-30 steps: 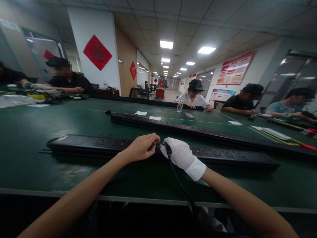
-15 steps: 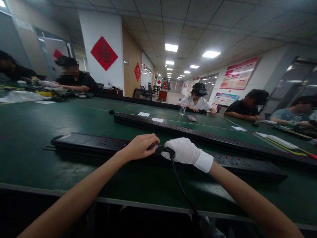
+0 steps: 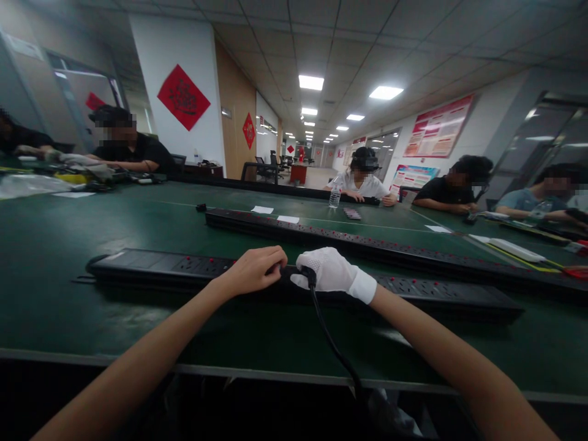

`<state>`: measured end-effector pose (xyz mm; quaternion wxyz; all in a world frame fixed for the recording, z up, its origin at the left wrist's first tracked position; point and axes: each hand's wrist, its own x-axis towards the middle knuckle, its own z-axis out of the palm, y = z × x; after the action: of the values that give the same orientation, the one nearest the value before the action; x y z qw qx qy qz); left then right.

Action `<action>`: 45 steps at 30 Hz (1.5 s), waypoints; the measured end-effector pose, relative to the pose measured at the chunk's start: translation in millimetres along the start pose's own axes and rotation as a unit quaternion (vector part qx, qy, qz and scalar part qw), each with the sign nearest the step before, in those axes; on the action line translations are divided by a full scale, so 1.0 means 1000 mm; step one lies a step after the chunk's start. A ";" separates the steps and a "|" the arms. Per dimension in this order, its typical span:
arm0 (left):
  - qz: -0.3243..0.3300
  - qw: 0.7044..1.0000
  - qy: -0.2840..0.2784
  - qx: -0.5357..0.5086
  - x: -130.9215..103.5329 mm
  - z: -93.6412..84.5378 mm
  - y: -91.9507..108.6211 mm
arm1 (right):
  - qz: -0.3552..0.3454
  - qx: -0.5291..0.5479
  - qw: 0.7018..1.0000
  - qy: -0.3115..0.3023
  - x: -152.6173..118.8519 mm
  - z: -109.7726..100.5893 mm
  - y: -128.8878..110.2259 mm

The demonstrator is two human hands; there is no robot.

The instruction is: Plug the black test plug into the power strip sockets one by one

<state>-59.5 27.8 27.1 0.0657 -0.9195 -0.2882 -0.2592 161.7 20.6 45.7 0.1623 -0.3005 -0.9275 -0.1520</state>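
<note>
A long black power strip (image 3: pixel 151 264) with red switches lies across the near part of the green table (image 3: pixel 184 331). My left hand (image 3: pixel 255 269), bare, is closed above its middle; whatever its fingertips pinch is too small to make out. Beside it, my right hand (image 3: pixel 326 269) wears a white glove and grips a black plug (image 3: pixel 309 277) over the strip. From the plug a black cable (image 3: pixel 331 343) hangs over the table's front edge. The plug's pins are hidden.
Behind lies a second long black strip (image 3: pixel 367 244). Beyond it are papers (image 3: pixel 288 219), a water bottle (image 3: pixel 335 196) and a small black object (image 3: pixel 201 207). People sit around the far side. A white strip (image 3: pixel 517 250) lies at the right.
The view has shifted slightly, moving the scene a little to the left. Both hands remain over the near strip, and the right one still holds the plug.
</note>
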 end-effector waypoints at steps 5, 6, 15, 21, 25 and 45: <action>-0.008 1.000 0.003 0.012 0.000 0.002 -0.001 | 0.007 0.003 1.000 -0.002 0.000 0.002 0.001; -0.010 1.000 0.004 0.014 0.000 0.002 -0.002 | 0.005 0.003 1.000 0.000 0.000 0.003 0.001; -0.050 0.998 0.024 0.023 0.001 0.003 -0.004 | 0.008 0.011 1.000 -0.003 -0.001 0.000 0.000; -0.063 0.997 0.048 0.021 -0.001 0.002 -0.003 | 0.010 0.024 1.000 -0.005 -0.001 0.001 0.001; -0.081 0.994 0.065 0.029 -0.002 0.001 -0.001 | 0.014 0.026 1.000 -0.005 -0.002 0.002 0.001; -0.155 0.966 0.030 0.206 0.005 0.008 0.011 | 0.027 0.002 1.000 -0.009 -0.002 -0.001 -0.003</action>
<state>-46.4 23.4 22.8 0.2210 -0.8224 -0.4718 -0.2285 161.3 17.0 45.7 0.1583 -0.3264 -0.9208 -0.1432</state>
